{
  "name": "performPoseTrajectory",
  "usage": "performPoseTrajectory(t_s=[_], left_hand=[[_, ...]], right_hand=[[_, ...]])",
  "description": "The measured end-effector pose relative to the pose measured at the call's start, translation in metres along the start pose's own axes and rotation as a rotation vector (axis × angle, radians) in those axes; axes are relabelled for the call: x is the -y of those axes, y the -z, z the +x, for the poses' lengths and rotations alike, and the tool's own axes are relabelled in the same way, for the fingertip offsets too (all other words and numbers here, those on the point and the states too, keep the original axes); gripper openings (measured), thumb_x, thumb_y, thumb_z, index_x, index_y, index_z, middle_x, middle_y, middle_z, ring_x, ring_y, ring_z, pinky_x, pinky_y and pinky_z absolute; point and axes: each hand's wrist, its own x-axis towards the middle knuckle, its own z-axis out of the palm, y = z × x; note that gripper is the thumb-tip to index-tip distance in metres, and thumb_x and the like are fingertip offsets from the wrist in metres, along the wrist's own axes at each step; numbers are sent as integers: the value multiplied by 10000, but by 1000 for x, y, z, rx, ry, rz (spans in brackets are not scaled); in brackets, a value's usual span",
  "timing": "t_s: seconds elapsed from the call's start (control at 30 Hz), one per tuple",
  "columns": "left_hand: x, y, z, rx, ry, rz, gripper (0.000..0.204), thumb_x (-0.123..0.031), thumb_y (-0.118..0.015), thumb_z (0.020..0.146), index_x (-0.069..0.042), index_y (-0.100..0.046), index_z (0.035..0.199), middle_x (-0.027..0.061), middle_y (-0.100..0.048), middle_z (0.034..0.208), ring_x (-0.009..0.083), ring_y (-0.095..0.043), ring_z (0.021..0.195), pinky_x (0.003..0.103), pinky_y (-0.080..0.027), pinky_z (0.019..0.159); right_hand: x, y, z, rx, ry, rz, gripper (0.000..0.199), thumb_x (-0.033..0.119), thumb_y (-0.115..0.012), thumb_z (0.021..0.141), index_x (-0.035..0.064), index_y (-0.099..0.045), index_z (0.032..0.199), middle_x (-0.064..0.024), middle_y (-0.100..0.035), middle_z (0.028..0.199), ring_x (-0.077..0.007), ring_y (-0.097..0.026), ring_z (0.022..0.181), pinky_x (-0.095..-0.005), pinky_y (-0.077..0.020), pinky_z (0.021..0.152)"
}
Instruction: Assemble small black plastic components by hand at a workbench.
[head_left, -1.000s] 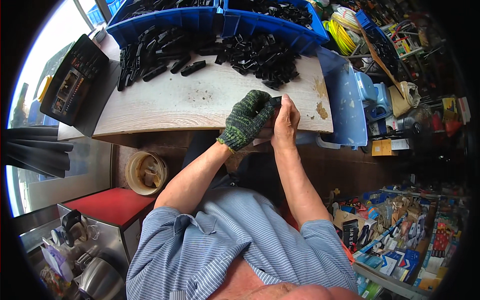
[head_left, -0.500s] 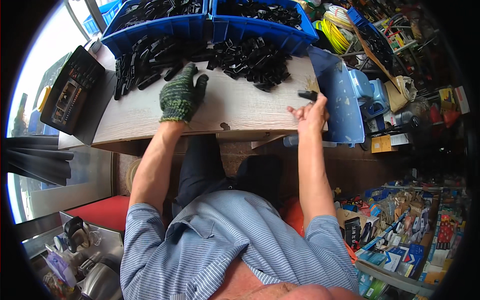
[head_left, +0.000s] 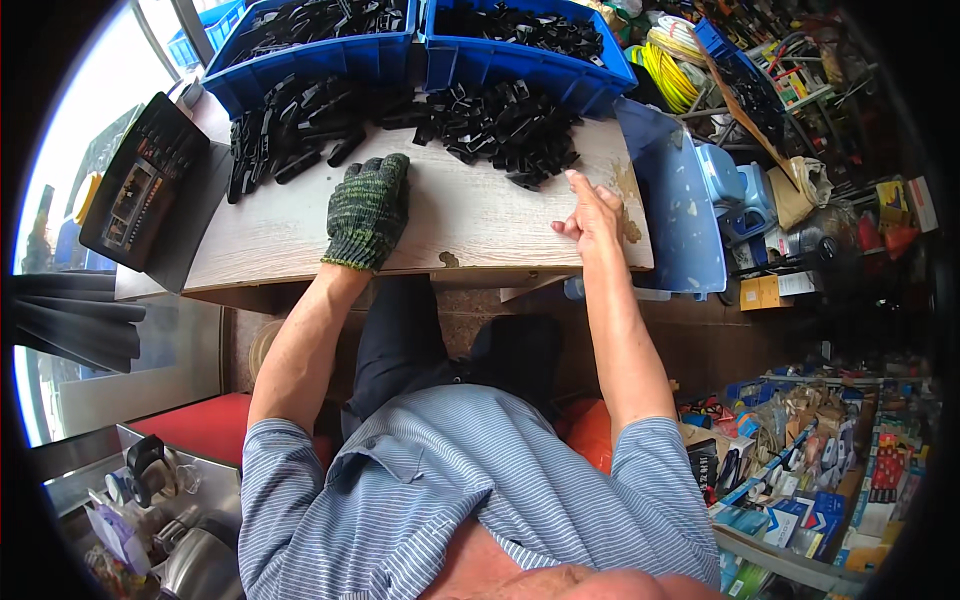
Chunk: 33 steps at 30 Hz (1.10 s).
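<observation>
My left hand [head_left: 368,212], in a dark green knitted glove, rests palm down on the pale wooden table [head_left: 470,225]. Its fingers point away from me, and nothing shows in them. Just beyond lies a heap of long black plastic parts [head_left: 290,125]. Bare, my right hand [head_left: 594,215] hovers by the table's right edge with the index finger stretched out and the others loosely bent. No object shows in it. A second heap, of smaller black plastic parts [head_left: 505,130], lies close to its fingertip.
Two blue crates [head_left: 310,75] full of black parts stand behind the heaps. A tablet [head_left: 130,190] leans at the left. A translucent blue bin [head_left: 690,230] sits against the table's right side. Shelves of packaged goods [head_left: 800,480] fill the right rear.
The black part my right hand held is gone from it, and that hand has moved slightly left and toward the small-parts heap. My left hand has drawn back a little, its thumb closer in.
</observation>
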Motion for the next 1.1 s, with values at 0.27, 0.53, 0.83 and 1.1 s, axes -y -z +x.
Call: performPoseTrajectory(t_s=[0.27,0.53,0.83,1.1], left_hand=[[-1,-1,5,-48,18,79,133,-257,-633,917,-135,-674,950,110,-652,901,375,-609,897,495,-515,719],[-1,0,5,-58,-12,-4,137,-271,-665,892,-135,-675,910,96,-645,872,368,-598,854,484,-502,705],[-1,4,3,-73,-3,-16,139,-264,-658,899,-131,-687,925,105,-657,891,365,-606,861,485,-502,714],[0,6,2,-59,-3,-25,153,-273,-657,904,-134,-701,950,105,-663,898,364,-608,867,486,-507,719]], right_hand=[[3,-32,6,34,56,-275,394,311,-827,793,-12,-645,923,-37,-556,620,-115,-455,411,-321,-516,393],[-7,-38,19,-37,118,-329,353,319,-733,861,-11,-619,908,-25,-500,595,-120,-398,357,-340,-479,381],[-9,-31,18,-2,77,-194,372,325,-652,916,-37,-593,976,-42,-480,580,-137,-397,348,-365,-501,393],[-8,-33,17,6,77,-240,370,317,-706,892,-32,-617,979,-41,-508,588,-127,-396,348,-353,-497,392]])
